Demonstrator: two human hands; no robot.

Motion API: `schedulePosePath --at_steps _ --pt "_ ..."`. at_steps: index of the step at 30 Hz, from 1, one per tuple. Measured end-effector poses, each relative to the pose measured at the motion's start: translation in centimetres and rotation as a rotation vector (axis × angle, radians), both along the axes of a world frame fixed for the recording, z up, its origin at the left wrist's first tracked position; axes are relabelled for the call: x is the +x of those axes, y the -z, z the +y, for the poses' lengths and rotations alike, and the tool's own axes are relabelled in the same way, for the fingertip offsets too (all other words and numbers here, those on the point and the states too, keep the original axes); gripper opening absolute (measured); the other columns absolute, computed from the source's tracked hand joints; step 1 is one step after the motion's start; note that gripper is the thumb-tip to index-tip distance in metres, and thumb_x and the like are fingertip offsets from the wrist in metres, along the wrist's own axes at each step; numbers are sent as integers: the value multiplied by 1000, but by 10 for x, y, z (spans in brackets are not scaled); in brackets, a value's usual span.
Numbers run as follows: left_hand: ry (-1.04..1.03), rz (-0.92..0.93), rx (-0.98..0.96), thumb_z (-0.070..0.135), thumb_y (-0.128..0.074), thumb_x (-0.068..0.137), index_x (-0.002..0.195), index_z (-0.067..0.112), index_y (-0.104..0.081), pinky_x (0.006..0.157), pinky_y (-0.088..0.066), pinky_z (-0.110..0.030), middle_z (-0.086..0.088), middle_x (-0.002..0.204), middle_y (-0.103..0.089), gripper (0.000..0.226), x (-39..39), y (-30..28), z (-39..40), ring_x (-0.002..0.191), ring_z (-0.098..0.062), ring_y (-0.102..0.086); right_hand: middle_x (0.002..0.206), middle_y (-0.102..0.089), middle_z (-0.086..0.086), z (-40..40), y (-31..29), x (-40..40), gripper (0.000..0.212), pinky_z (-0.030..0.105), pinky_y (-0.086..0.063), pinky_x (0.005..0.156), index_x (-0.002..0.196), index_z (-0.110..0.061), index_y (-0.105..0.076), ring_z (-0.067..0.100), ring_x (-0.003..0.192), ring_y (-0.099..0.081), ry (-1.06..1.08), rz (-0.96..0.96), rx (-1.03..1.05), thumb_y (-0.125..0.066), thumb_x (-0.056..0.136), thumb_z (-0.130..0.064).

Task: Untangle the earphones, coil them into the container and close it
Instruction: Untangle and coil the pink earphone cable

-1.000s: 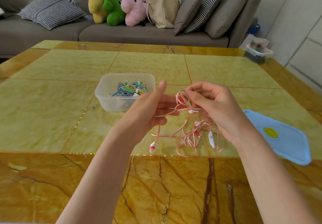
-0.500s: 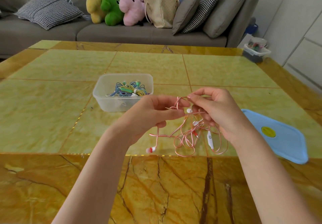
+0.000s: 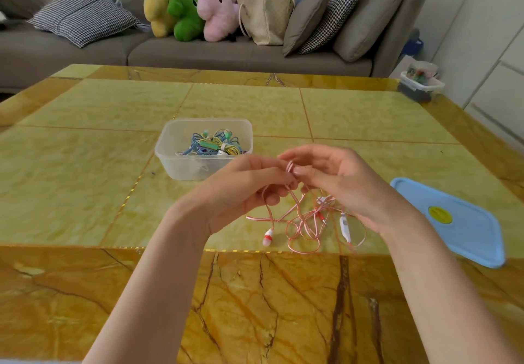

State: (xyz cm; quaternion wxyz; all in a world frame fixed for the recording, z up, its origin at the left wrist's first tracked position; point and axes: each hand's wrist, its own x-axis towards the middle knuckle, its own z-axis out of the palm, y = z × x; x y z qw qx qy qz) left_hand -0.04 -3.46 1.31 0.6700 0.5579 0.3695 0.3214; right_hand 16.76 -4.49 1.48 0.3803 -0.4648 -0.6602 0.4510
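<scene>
Pink-and-white earphones (image 3: 304, 222) hang in a tangle just above the table. My left hand (image 3: 241, 191) pinches the cable near its top, and an earbud dangles below it. My right hand (image 3: 343, 182) pinches the same cable close beside the left fingertips; the white remote hangs under it. A clear plastic container (image 3: 184, 165) stands behind my left hand and holds coiled blue, green and yellow earphones. Its blue lid (image 3: 465, 227) lies flat on the table to the right of my right hand.
The yellow marble table (image 3: 85, 188) stretches wide on all sides. A grey sofa (image 3: 226, 54) with cushions, plush toys and a woven bag stands beyond the far edge. A small box of items (image 3: 422, 83) sits off the far right corner.
Both hands have sunk a little and drawn closer together at the top of the cable. The dangling earbud has swung slightly right under my left hand.
</scene>
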Motion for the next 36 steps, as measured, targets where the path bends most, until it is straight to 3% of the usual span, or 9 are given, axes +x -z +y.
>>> schedulePosePath --at_steps 3,8,12,17,20,25,30,32,36 --pt "-18 -9 -19 -2 -51 87 92 -2 -68 56 -46 -13 -5 79 -65 18 -4 0 2 65 -7 -55 77 -72 -6 1 0 0 12 16 -49 64 83 -20 -70 3 71 -64 116 37 14 -68 81 -8" --pt "-116 55 -8 -1 -56 86 97 5 -66 58 -47 -13 -2 76 -68 16 -2 2 3 64 -6 -56 72 -71 0 3 0 6 13 28 -50 66 75 -19 -70 14 69 -63 205 36 20 -70 79 -7" --pt "-228 69 34 0 -56 87 82 8 -65 58 -48 -12 3 66 -66 14 -2 4 6 60 -4 -55 66 -66 6 2 -3 8 8 20 -40 52 74 -15 -70 14 58 -52 149 96 -49 -69 79 -9" --pt "-223 117 70 1 -57 85 76 14 -64 59 -48 -13 5 65 -66 17 -4 1 5 62 -4 -59 55 -61 -4 2 -2 12 9 13 -33 43 76 -12 -71 7 47 -42 196 140 -82 -65 82 -8" --pt "-121 123 59 0 -58 84 78 13 -61 61 -48 -14 1 71 -68 14 -4 0 2 64 -6 -59 57 -61 -5 4 -1 10 12 14 -39 49 76 -14 -70 3 49 -49 298 148 -1 -65 84 -7" --pt "-162 70 32 4 -58 86 79 11 -59 59 -50 -15 0 70 -68 11 0 -2 1 61 -7 -59 88 -64 -17 6 5 2 10 24 -45 81 80 -28 -68 5 91 -59 401 -104 218 -67 83 -19" --pt "-323 121 85 8 -58 89 78 10 -55 54 -50 -16 0 61 -69 11 2 1 3 52 -6 -61 65 -68 -4 1 -2 -2 12 21 -48 61 70 -17 -70 6 62 -59 255 61 97 -70 78 -26" --pt "-316 159 104 12 -57 90 82 6 -57 55 -51 -16 -1 63 -70 10 6 2 3 54 -7 -63 66 -69 -2 0 2 -5 14 26 -50 64 72 -19 -72 7 62 -59 205 -21 61 -73 71 -33" --pt "-308 243 165 16 -59 89 81 5 -61 56 -51 -15 1 63 -71 14 12 6 4 55 -5 -64 69 -70 -3 2 6 -9 4 26 -51 67 75 -21 -73 5 65 -61 232 -52 69 -76 75 -19"
